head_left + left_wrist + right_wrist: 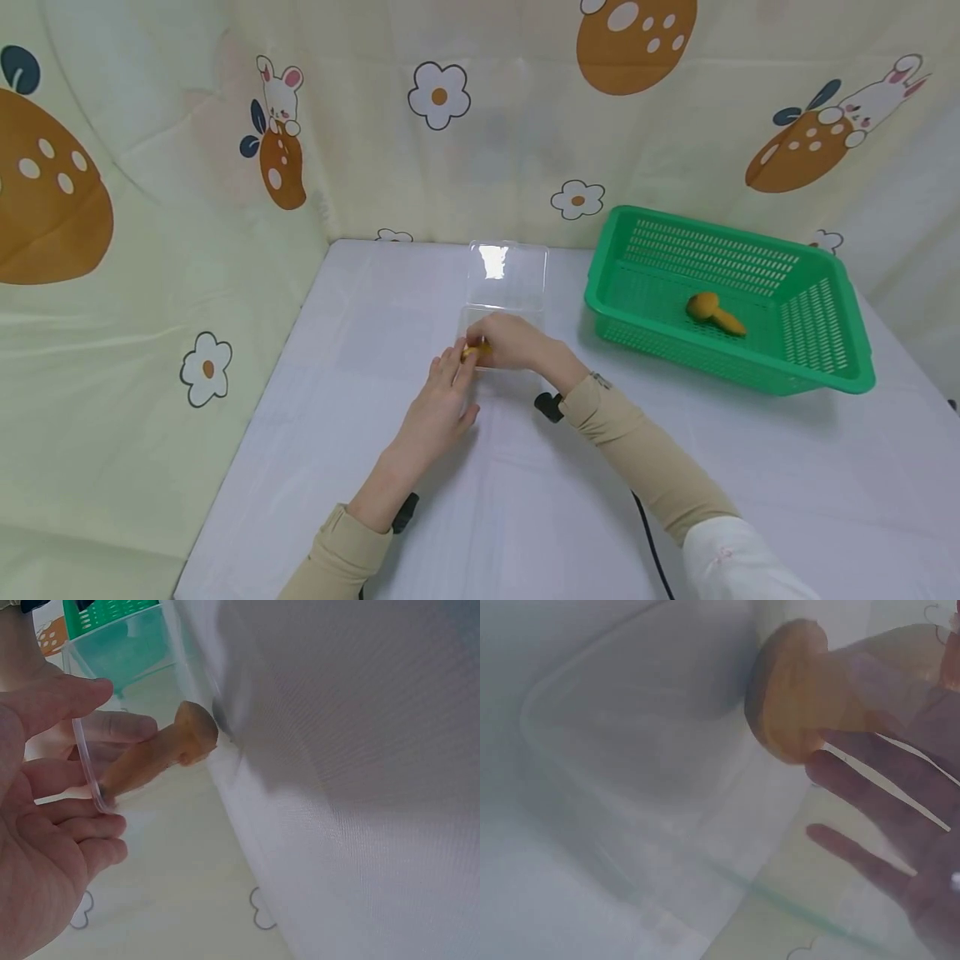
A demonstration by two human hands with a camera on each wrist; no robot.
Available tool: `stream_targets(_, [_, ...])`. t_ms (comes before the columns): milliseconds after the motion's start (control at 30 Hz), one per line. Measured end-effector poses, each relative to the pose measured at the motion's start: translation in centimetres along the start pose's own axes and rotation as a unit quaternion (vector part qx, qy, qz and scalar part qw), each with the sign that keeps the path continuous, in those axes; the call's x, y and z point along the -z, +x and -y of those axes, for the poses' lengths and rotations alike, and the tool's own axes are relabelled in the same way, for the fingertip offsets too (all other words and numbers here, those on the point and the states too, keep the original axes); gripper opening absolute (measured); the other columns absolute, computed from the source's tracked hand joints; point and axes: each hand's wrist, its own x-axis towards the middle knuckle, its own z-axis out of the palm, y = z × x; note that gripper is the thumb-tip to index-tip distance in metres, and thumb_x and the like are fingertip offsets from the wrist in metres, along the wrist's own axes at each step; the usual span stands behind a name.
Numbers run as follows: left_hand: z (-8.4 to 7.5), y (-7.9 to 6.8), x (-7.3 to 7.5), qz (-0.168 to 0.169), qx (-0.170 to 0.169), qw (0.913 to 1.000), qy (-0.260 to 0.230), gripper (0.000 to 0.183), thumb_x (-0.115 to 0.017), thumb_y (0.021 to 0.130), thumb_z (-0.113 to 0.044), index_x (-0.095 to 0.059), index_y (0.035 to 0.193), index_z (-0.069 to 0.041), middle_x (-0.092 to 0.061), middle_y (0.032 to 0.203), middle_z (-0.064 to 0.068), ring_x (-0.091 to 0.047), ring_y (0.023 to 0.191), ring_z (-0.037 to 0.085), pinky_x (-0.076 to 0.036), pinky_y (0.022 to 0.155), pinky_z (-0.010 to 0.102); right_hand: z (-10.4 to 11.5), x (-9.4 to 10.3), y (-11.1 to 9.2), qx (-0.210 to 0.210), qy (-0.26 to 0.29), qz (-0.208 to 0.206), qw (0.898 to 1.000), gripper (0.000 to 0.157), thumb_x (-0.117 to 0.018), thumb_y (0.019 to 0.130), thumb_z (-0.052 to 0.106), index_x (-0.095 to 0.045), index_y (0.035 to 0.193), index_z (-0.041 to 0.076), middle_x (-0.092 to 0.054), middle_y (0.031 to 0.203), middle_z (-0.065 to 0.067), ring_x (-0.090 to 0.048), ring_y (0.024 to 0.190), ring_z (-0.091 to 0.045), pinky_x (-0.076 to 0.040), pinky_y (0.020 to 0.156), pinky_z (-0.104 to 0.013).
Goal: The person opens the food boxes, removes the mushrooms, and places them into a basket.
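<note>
Touching right fingers (124, 727) (at the stem (135, 766)): mushroom (169, 748)

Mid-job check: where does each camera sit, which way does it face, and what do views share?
Head: on the head, facing forward and down at the table, clear box and basket; left hand, right hand and sleeves show.
Left wrist: on that wrist, facing past the left hand toward the mushroom; part of the right hand shows.
Right wrist: on that wrist, facing the mushroom; right hand shows.
Shared: both wrist views, the mushroom; head and left wrist, the basket.
</note>
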Motion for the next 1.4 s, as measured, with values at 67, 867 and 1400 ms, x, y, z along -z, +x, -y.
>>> stream_targets(67, [0.0,0.0,0.0,0.001,0.0,1.0,-0.001,0.07,-0.074,0.078,-0.01,-0.037,0.135,0.01,-0.024,0.145,0.025,-0.026,0.132,0.036,-0.02,0.108,0.044,-0.1,0.1,-0.1,-0.007,-0.002,-0.004,1.0,0.009,-0.074,0.077,0.014,-0.068,0.081,0.01,-0.062,0.074,0.005,-0.053,0.068,-0.012,-0.047,0.067,-0.026])
stream_targets(867, [-0.1,-0.1,-0.3,0.009,0.004,0.9999,0.009,0.071,-0.073,0.08,-0.013,-0.037,0.138,0.005,-0.02,0.147,0.024,-0.026,0.132,0.039,-0.018,0.109,0.044,0.1,1.5,-1.0,-0.082,-0.014,-0.032,0.996,0.018,-0.08,0.072,0.013,-0.069,0.086,0.008,-0.064,0.079,0.002,-0.055,0.071,-0.015,-0.049,0.067,-0.028])
stream_targets(1400, [-0.3,-0.1,-0.4,0.017,0.01,0.9996,0.018,0.071,-0.072,0.08,-0.015,-0.036,0.138,0.006,-0.019,0.147,0.025,-0.023,0.133,0.039,-0.017,0.109,0.044,1.3,4.4,-2.1,-0.06,0.015,-0.048,0.997,0.018,-0.077,0.074,0.006,-0.069,0.09,0.005,-0.066,0.084,-0.001,-0.058,0.075,-0.016,-0.051,0.069,-0.026])
